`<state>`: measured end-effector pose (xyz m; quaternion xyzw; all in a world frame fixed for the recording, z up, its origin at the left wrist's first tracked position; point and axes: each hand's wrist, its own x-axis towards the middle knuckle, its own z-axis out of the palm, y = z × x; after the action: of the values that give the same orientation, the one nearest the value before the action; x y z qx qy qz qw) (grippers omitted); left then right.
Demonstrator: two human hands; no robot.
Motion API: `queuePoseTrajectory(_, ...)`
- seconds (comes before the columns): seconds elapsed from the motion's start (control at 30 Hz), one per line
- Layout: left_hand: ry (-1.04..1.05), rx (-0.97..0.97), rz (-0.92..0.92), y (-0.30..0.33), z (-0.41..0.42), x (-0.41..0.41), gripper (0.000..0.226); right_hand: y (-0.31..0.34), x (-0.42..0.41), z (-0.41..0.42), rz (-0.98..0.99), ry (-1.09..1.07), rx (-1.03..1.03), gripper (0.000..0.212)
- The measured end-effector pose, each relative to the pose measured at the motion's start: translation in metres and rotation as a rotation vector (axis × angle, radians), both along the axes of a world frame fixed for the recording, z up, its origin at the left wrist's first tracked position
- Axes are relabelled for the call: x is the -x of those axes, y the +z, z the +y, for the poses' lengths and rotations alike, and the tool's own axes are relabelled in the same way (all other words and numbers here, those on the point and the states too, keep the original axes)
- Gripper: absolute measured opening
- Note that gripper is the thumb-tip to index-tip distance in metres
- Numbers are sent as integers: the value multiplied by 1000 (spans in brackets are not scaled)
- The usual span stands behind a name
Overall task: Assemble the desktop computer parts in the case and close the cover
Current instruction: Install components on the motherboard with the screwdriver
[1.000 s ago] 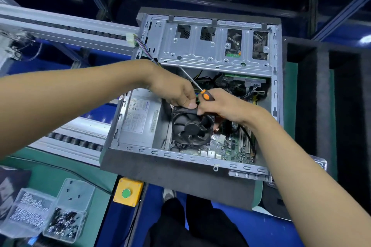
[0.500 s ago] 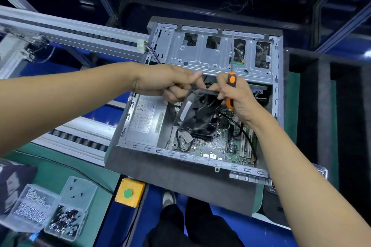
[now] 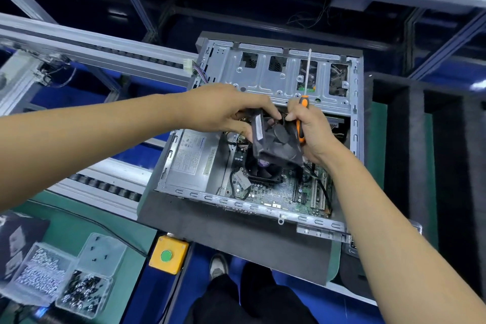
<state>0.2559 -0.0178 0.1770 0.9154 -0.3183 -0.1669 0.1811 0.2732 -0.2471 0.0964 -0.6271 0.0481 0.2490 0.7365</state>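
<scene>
An open grey computer case [image 3: 236,231] lies on its side with its motherboard [image 3: 278,192] and power supply [image 3: 192,158] showing. A black cooler fan [image 3: 278,142] is held tilted above the processor socket [image 3: 263,171]. My left hand [image 3: 223,110] grips the fan's upper left edge. My right hand [image 3: 313,129] holds the fan's right side and also grips an orange and black screwdriver [image 3: 303,113], whose shaft points up over the drive cage [image 3: 276,81]. A black cable [image 3: 320,187] runs from the fan down to the board.
A clear plastic box of screws [image 3: 63,279] sits on the green mat at the lower left. A yellow box with a green button [image 3: 168,258] hangs at the bench edge. Conveyor rails [image 3: 92,45] run behind left. Black foam racks [image 3: 434,166] stand at the right.
Both hands have lifted the fan off the motherboard and tilted it, uncovering the socket. The screwdriver has swung upright in my right hand.
</scene>
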Motion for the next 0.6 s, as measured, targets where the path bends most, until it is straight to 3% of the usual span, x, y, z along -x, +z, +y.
queuePoseTrajectory(0.13,17,-60,-143,2,-3,5,62,0,2,1,0,57,15,29)
queuePoseTrajectory(0.27,173,-50,-66,4,-6,3,63,-1,5,-1,-30,161,69,33)
queuePoseTrajectory(0.4,237,24,47,6,-8,-1,82,0,5,-4,-4,170,37,38)
queuePoseTrajectory(0.6,319,92,150,-9,-8,8,61,8,8,-3,12,290,-51,30)
